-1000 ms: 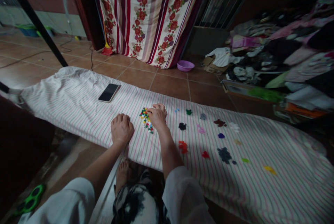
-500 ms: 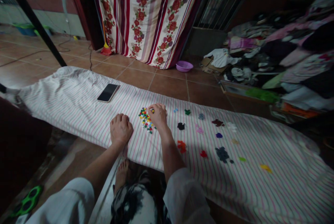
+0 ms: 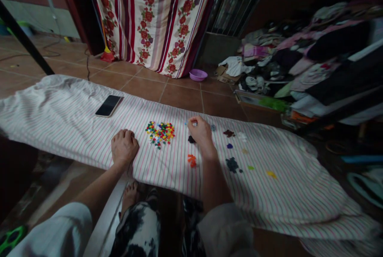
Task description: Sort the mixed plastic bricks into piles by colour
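My right hand (image 3: 200,131) is over the cloth right of the mixed pile, its thumb and forefinger pinched in a ring. Whatever may be between the fingertips is too small to make out. Beside its fingers lie light blue bits (image 3: 186,123), and a black cluster (image 3: 191,139) shows under its edge. My left hand (image 3: 125,145) rests knuckles up on the striped cloth (image 3: 167,169), fingers curled and palm hidden. Between the hands lies a pile of small multicoloured pieces (image 3: 160,133). Orange pieces (image 3: 191,160) lie nearer my body, below the black cluster.
A phone (image 3: 108,105) lies at the left. Right of my forearm are small single-colour clusters: brown (image 3: 229,133), white (image 3: 242,136), purple (image 3: 229,146), dark grey (image 3: 231,165) and yellow (image 3: 271,174). Beyond the cloth, a purple basin (image 3: 198,75) stands on the tiled floor near heaped clothes (image 3: 287,57).
My right hand has moved from the mixed pile rightward to the single-colour clusters. My left hand stays resting on the cloth. The view has shifted to the right.
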Tool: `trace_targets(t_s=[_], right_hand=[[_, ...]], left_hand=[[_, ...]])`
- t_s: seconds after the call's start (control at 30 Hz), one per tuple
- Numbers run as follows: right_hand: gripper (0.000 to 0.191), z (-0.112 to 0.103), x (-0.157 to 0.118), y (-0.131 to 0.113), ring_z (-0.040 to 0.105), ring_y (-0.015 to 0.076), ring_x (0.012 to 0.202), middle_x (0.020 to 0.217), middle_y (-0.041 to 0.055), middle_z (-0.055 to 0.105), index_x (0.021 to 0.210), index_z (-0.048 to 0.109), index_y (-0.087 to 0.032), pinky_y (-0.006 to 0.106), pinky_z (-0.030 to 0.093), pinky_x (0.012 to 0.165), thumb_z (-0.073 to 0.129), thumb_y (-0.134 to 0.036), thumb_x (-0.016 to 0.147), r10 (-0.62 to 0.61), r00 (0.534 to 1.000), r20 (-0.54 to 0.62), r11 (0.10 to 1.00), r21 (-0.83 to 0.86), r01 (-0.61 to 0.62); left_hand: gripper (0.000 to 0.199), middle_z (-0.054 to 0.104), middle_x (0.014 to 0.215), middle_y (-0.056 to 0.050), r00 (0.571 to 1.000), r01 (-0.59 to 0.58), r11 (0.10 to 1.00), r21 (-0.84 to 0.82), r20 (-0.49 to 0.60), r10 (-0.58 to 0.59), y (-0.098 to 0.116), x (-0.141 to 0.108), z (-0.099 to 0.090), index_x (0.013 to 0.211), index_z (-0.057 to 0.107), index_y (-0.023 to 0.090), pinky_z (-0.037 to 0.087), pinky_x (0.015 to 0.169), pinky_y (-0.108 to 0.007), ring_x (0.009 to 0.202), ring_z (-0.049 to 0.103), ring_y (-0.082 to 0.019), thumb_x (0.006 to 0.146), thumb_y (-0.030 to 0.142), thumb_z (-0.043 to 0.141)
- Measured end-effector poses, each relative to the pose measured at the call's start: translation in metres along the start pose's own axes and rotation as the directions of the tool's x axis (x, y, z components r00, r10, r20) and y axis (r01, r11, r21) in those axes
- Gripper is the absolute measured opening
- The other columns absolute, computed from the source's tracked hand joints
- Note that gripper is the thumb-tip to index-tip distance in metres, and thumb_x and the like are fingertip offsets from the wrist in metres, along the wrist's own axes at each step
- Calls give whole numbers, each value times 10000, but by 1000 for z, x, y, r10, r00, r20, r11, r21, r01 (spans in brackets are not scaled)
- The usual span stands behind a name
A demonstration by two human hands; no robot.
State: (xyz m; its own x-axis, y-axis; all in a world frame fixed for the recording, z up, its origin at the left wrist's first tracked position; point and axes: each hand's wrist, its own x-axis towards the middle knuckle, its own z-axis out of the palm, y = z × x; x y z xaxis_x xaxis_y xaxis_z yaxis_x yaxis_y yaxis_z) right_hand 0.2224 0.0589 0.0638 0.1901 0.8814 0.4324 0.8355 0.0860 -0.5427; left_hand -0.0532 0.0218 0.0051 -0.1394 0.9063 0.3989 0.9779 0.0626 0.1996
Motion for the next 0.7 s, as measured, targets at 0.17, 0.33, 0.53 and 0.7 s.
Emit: trace_targets(t_s=[0.17,0.33,0.53,0.7], right_hand=[[117,-54,-6,30,624,196,776,784,37,691,773,633,-200,301,450,759,531,-251,750,198,978,-61,979,-31,-200],[144,-104,-26,68,615,183,734,761,44,682,788,657,-191,273,431,709,531,-238,737,388,916,-98,903,-157,-400],[206,-126,-52,108,615,186,779,803,53,698,860,688,-188,265,425,716,517,-222,750,498,854,-151,800,-300,-519],[249,-129,-60,125,639,202,872,947,62,717,971,700,-209,275,445,746,540,-261,787,615,772,-159,706,-326,-629]], left_hand=[[246,640,1029,-109,999,17,1000,-2,46,-17,0,0,-2,954,610,184,383,848,-388,994,562,-268,832,268,413],[286,640,1051,-118,996,43,999,13,75,-43,1,0,-3,971,619,178,377,881,-396,1027,555,-276,833,290,395],[302,643,1062,-123,995,45,998,33,84,-48,4,-1,-7,975,627,175,381,899,-403,1044,553,-284,848,298,381],[294,642,1061,-131,995,51,999,16,84,-52,4,-2,-9,979,627,172,403,894,-421,1034,560,-290,840,283,393]])
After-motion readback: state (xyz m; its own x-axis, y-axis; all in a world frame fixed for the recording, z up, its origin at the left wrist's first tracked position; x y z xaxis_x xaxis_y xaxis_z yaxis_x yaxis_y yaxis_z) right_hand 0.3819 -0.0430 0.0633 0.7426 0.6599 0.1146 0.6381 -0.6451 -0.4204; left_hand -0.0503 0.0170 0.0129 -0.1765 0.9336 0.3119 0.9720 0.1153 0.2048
